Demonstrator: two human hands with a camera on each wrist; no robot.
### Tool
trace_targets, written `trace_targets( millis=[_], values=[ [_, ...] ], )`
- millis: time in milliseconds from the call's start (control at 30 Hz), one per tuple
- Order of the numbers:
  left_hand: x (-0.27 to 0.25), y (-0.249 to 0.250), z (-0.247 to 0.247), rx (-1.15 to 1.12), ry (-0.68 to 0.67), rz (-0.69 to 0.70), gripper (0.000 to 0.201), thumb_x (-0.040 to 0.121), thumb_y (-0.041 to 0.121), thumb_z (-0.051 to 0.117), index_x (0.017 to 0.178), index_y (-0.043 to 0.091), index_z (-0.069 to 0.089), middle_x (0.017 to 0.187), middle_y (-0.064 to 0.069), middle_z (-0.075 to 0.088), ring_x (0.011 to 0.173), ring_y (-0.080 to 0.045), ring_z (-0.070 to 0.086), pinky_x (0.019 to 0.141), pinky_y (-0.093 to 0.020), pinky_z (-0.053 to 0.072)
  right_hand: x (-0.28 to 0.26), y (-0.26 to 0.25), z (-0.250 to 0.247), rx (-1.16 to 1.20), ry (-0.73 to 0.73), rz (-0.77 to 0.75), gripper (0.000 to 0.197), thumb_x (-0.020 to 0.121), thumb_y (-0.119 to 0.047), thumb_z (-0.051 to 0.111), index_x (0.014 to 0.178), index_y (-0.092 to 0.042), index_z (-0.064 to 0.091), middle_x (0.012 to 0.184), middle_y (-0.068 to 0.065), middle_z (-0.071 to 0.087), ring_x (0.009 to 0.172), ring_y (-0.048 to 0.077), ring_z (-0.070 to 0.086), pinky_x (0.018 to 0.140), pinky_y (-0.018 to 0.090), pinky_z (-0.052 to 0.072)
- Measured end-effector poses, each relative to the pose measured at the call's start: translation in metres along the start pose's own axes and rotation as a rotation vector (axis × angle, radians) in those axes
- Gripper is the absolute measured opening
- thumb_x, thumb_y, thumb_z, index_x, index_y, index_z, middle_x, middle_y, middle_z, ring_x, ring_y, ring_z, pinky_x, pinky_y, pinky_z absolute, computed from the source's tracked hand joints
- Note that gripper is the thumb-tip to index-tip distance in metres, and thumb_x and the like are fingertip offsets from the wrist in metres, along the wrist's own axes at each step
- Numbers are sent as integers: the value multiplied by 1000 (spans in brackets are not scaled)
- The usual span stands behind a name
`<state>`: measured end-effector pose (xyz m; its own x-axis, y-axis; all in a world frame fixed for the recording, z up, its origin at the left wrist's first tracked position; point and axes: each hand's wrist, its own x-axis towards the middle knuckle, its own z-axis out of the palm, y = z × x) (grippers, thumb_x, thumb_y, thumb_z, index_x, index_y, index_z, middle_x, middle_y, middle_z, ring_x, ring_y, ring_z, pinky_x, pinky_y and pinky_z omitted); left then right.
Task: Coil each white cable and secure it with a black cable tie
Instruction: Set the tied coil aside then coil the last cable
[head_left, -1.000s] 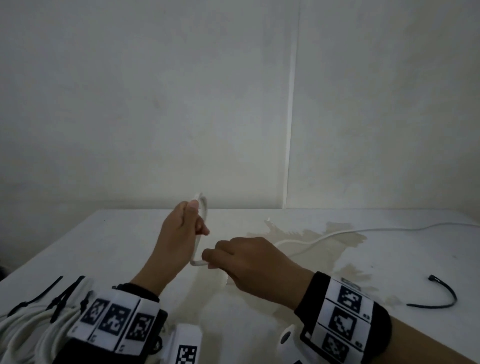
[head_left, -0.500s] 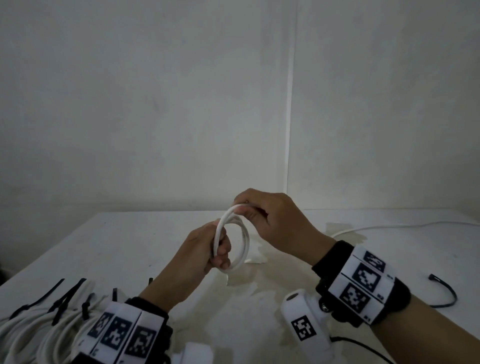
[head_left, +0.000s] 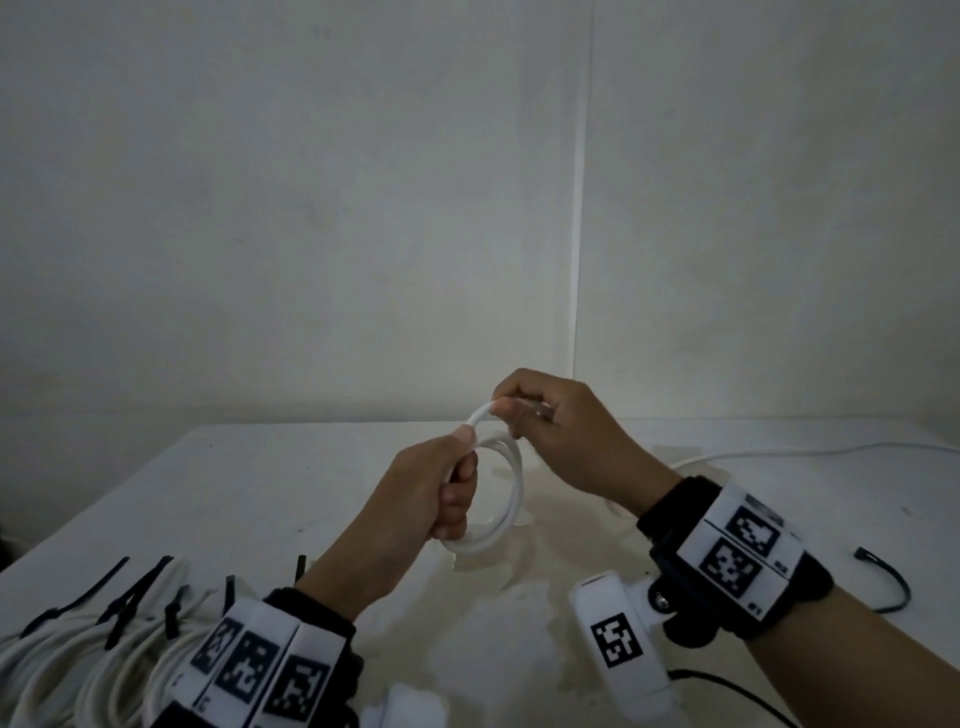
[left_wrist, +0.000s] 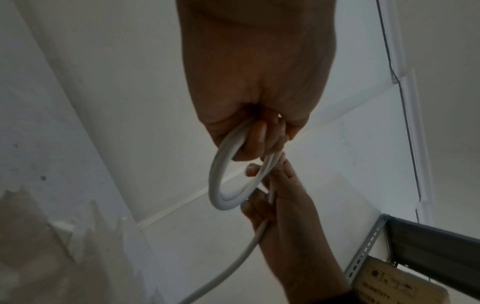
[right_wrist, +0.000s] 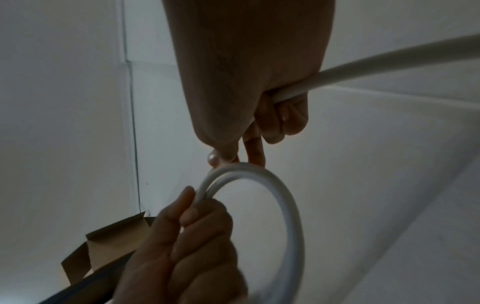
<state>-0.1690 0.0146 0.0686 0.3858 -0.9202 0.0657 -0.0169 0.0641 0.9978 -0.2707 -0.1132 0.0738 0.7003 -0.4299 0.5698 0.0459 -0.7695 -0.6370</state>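
Note:
A small coil of white cable (head_left: 511, 499) hangs upright above the white table (head_left: 260, 483). My left hand (head_left: 441, 488) grips the coil's left side, thumb on top; its fingers curl round the loops (left_wrist: 221, 174) in the left wrist view. My right hand (head_left: 550, 421) pinches the cable at the top of the coil (right_wrist: 249, 170) and the free run (right_wrist: 389, 57) passes through its fist. The loose tail (head_left: 810, 451) trails right across the table. A black cable tie (head_left: 891, 582) lies at the right.
Several tied white cable coils (head_left: 93, 665) with black ties (head_left: 124, 592) are piled at the front left. A yellowish stain (head_left: 540, 571) marks the tabletop under the hands. A white wall stands behind the table. A metal shelf with a cardboard box (left_wrist: 405, 267) shows in the left wrist view.
My right hand has swung from below the left hand up over it, laying another loop on the coil. The left hand has kept hold and dropped slightly.

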Motion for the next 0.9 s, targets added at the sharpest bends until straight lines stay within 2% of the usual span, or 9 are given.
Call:
trace_targets(
  millis=[100, 167, 300, 500, 600, 667, 767, 867, 900],
  values=[
    [4, 2, -2, -83, 75, 34, 40, 98, 25, 33, 59, 14, 35, 42, 9, 27, 35, -5, 20, 35, -16, 23, -8, -4, 9, 219, -100, 82, 22, 99, -21, 37, 86, -14, 54, 74, 2, 62, 53, -1, 50, 57, 11, 36],
    [6, 4, -5, -194, 107, 53, 40, 97, 27, 34, 59, 15, 36, 42, 9, 26, 34, -4, 20, 33, -15, 23, -13, -6, 13, 301, -121, 114, 26, 100, -23, 30, 93, -10, 52, 70, 4, 61, 45, 1, 42, 50, 11, 33],
    [7, 8, -3, -375, 59, 72, 41, 96, 33, 34, 59, 15, 40, 43, 8, 26, 33, -3, 22, 36, -15, 27, -10, -3, 17, 253, -1, 39, 22, 99, -21, 33, 87, -22, 52, 59, -4, 50, 46, 1, 42, 49, 10, 33],
    [9, 9, -8, -354, 119, 110, 40, 97, 32, 35, 60, 16, 37, 42, 10, 25, 32, -2, 21, 33, -14, 25, -8, 5, 16, 217, -21, 58, 27, 99, -27, 31, 94, -15, 55, 67, -4, 54, 48, 0, 43, 52, 11, 32],
    [13, 11, -20, -447, 179, 145, 38, 97, 32, 35, 62, 17, 36, 41, 9, 27, 31, -2, 22, 31, -13, 25, -17, 19, 18, 155, 27, 62, 21, 99, -26, 31, 106, -39, 46, 64, -4, 46, 54, 3, 39, 56, 14, 33],
    [16, 10, -27, -473, 231, 154, 37, 97, 32, 35, 63, 17, 35, 41, 10, 27, 30, -2, 22, 31, -13, 23, -23, 28, 15, 112, 72, 69, 23, 99, -22, 33, 101, -43, 43, 63, 1, 41, 58, 12, 37, 57, 23, 32],
    [17, 6, -32, -475, 305, 172, 37, 97, 31, 36, 63, 17, 36, 41, 11, 28, 31, -3, 22, 32, -13, 23, -24, 43, 9, -9, 63, 104, 21, 98, -21, 37, 99, -39, 48, 66, 0, 46, 60, 12, 41, 57, 19, 33],
    [19, 4, -34, -490, 364, 203, 35, 97, 30, 37, 64, 17, 37, 41, 11, 29, 32, -4, 23, 33, -13, 24, -20, 55, 11, -133, 16, 105, 27, 98, -18, 39, 120, -21, 56, 75, -13, 53, 66, -1, 49, 64, 10, 37],
    [20, 4, -35, -500, 382, 212, 35, 97, 29, 37, 64, 17, 37, 41, 11, 29, 32, -4, 23, 33, -13, 24, -19, 60, 13, -160, 15, 90, 31, 98, -15, 40, 126, -17, 54, 82, -11, 57, 73, -1, 52, 70, 10, 39]
  ],
)
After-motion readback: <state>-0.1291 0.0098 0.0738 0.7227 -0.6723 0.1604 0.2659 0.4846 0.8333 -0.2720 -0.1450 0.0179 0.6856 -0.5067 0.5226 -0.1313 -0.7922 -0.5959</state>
